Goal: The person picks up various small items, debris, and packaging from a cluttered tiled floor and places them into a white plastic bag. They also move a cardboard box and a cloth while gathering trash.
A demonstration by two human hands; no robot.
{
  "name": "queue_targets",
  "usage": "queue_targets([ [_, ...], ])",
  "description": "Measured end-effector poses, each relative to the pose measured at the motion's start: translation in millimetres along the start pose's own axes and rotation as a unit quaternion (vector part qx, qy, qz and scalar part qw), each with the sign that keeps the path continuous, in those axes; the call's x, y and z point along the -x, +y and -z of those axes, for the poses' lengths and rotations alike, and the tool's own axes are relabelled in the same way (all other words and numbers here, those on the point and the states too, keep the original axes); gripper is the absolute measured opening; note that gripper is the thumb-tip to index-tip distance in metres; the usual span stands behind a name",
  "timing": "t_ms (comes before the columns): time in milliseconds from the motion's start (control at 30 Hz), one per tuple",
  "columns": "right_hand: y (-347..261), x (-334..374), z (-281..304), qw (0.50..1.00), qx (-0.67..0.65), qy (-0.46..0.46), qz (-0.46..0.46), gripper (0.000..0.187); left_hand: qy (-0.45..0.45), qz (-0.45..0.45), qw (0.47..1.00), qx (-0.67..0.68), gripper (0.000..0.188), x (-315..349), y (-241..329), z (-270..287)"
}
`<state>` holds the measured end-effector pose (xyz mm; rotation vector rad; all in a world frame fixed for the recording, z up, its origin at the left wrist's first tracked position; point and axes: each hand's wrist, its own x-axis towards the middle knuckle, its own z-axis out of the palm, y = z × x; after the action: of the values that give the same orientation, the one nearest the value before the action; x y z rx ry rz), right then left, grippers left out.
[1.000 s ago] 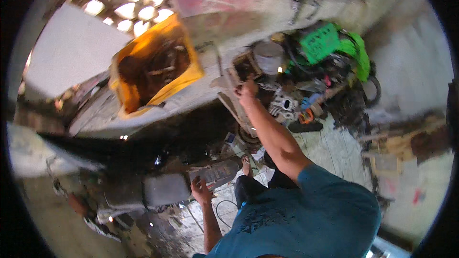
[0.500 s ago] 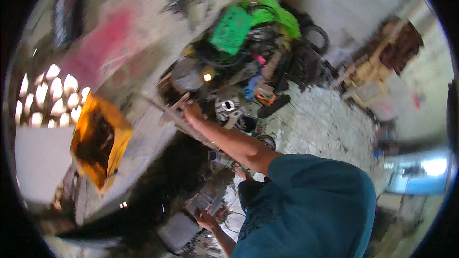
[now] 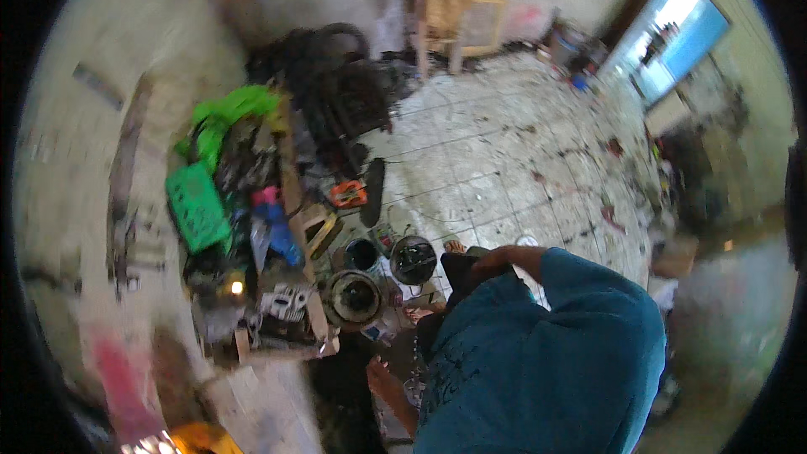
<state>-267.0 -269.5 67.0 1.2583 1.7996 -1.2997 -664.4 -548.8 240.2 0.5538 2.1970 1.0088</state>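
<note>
My right hand [image 3: 489,264] is drawn back to my dark trousers [image 3: 458,273], resting near the knee. Its fingers look laid out on the cloth, with no object visible in them. Lower down, my left hand [image 3: 385,378] hangs in front of my shirt; its fingers seem loosely apart, holding nothing I can see, though they are small and blurred. Ahead of my hands are a round metal part [image 3: 354,296], a bowl [image 3: 413,260] with dark contents and a dark bucket [image 3: 361,254]. A finned metal engine part [image 3: 284,303] lies on the cluttered bench beyond.
A green perforated plastic crate [image 3: 197,206], bright green cloth [image 3: 239,105] and a lit bulb [image 3: 236,287] are among the bench clutter. Black tyres and parts [image 3: 345,88] are piled behind. Stained tiles [image 3: 496,155] stretch toward a blue doorway [image 3: 672,34]. A wooden chair [image 3: 441,13] stands at the wall.
My right hand has left the bench edge and come back to my trousers. The view has swung right, so the bench now lies at the left and more floor shows.
</note>
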Motion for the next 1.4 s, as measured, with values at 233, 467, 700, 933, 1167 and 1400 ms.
queue_targets([
  [233, 134.5, 105.6, -84.9, 0.929, -0.335, 0.051, -0.151, 0.061, -0.252, -0.087, 0.938, -0.221, 0.045, -17.3, 113.3, -107.4],
  [467, 202.8, 108.5, -125.8, 0.833, -0.538, 0.081, -0.103, 0.063, -0.355, -0.131, 0.852, -0.361, 0.046, -30.5, 179.8, -296.3],
  [700, 336.5, 134.2, -74.9, 0.645, -0.725, 0.241, 0.031, 0.066, -0.532, -0.161, 0.773, -0.305, 0.041, -18.2, 220.7, -500.4],
  [933, 348.4, 244.3, 77.5, 0.125, -0.872, 0.467, 0.071, 0.078, -0.600, -0.246, 0.618, -0.445, 0.049, -11.5, 331.2, -727.6],
  [1167, 283.0, 93.9, -208.7, 0.216, -0.687, 0.334, -0.609, 0.048, -0.642, -0.244, 0.536, -0.491, 0.057, 4.9, 382.5, -932.5],
  [1400, 301.4, 153.4, -47.1, 0.037, -0.872, 0.378, -0.308, 0.051, -0.511, -0.446, 0.529, -0.510, 0.065, -90.2, 489.8, -1102.3],
])
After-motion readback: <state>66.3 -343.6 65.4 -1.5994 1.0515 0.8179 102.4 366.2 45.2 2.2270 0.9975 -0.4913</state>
